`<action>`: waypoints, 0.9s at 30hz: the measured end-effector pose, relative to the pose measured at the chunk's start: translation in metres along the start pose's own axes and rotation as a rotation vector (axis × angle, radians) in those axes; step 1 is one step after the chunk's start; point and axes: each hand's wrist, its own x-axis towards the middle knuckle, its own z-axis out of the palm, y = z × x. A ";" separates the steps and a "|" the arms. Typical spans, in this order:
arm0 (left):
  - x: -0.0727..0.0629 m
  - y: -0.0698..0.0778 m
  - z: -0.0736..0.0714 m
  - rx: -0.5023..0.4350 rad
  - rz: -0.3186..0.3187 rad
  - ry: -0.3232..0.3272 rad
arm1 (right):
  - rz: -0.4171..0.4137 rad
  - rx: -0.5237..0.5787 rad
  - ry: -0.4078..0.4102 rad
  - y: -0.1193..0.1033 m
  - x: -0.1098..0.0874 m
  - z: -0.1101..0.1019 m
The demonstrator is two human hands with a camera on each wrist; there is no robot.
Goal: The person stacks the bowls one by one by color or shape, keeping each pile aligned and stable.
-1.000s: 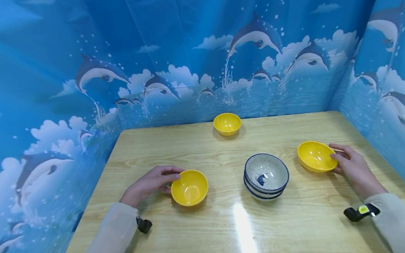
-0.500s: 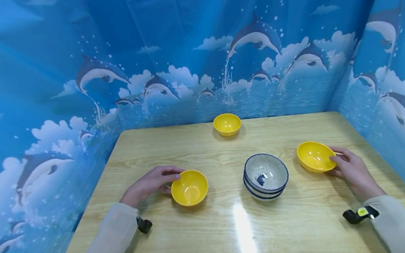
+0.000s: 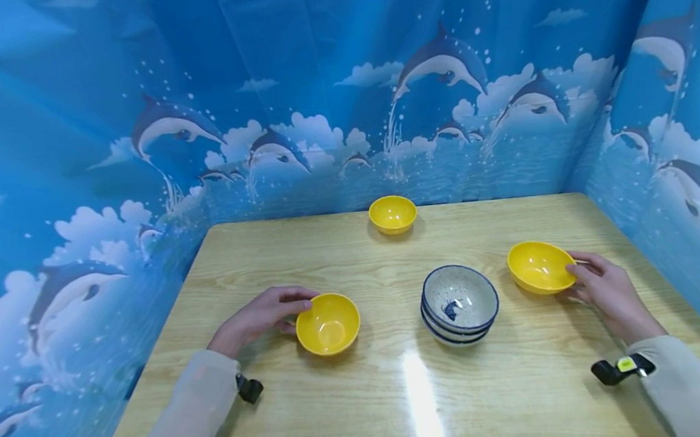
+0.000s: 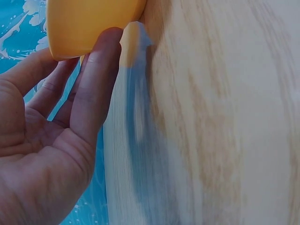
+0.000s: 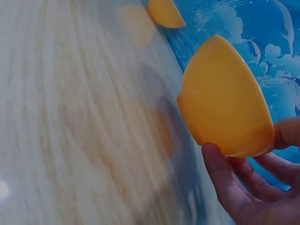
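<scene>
My left hand (image 3: 266,315) holds a yellow bowl (image 3: 328,324) by its left side, thumb at the rim and fingers under the wall. In the left wrist view the fingers (image 4: 98,79) reach up to the underside of that bowl (image 4: 89,26). On the right, my right hand (image 3: 608,289) pinches a second yellow bowl (image 3: 540,268) by its right edge. The right wrist view has this bowl (image 5: 227,101) tilted and raised off the tabletop, fingertips at its rim and base. Between the two hands stands a stack of speckled white bowls (image 3: 460,302) with blue rims.
A third yellow bowl (image 3: 393,215) sits at the back edge of the wooden table (image 3: 278,251). Behind and beside the table hangs a blue curtain (image 3: 314,77) printed with dolphins. A bright light reflection lies on the front middle of the tabletop.
My right hand has brought its yellow bowl slightly left and up, a little closer to the stack. The left hand and its bowl stay in place.
</scene>
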 end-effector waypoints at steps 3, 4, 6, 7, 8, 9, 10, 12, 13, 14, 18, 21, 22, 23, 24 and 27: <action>0.000 0.000 0.000 0.003 -0.002 0.001 | -0.019 0.006 -0.015 -0.006 0.000 0.000; 0.000 0.000 0.000 0.003 -0.004 0.002 | -0.026 0.008 -0.021 -0.008 0.000 0.000; 0.001 0.001 0.000 0.004 -0.007 0.004 | -0.040 -0.005 -0.026 -0.012 0.000 0.001; 0.001 0.000 0.000 0.004 -0.007 0.004 | -0.047 -0.011 -0.028 -0.014 0.000 0.001; 0.001 0.000 0.000 0.003 -0.008 0.004 | -0.054 -0.020 -0.030 -0.016 0.000 0.002; 0.001 0.000 0.000 0.003 -0.008 0.004 | -0.064 -0.031 -0.031 -0.018 0.000 0.003; 0.001 0.000 0.000 0.003 -0.007 0.005 | -0.071 -0.038 -0.032 -0.020 0.000 0.003; 0.001 -0.001 0.000 0.002 -0.005 0.005 | -0.096 -0.048 -0.037 -0.025 0.000 0.004; 0.001 -0.001 0.000 0.004 -0.003 0.005 | -0.107 -0.051 -0.041 -0.028 -0.001 0.004; 0.001 0.000 0.000 0.005 -0.001 0.005 | -0.119 -0.058 -0.044 -0.030 -0.002 0.004; 0.000 0.000 0.000 0.010 0.003 0.008 | -0.154 -0.074 -0.059 -0.042 -0.005 0.005; 0.001 0.000 0.000 0.007 0.006 0.004 | -0.171 -0.078 -0.071 -0.050 -0.007 0.006; 0.001 -0.001 0.000 0.006 0.006 0.002 | -0.175 -0.076 -0.077 -0.053 -0.008 0.007; 0.001 -0.001 0.000 0.004 0.007 0.000 | -0.181 -0.076 -0.083 -0.056 -0.008 0.007; 0.001 -0.001 0.000 0.002 0.008 -0.003 | -0.184 -0.077 -0.085 -0.059 -0.008 0.009; 0.002 -0.003 0.000 -0.001 0.010 -0.008 | -0.190 -0.092 -0.089 -0.068 -0.008 0.012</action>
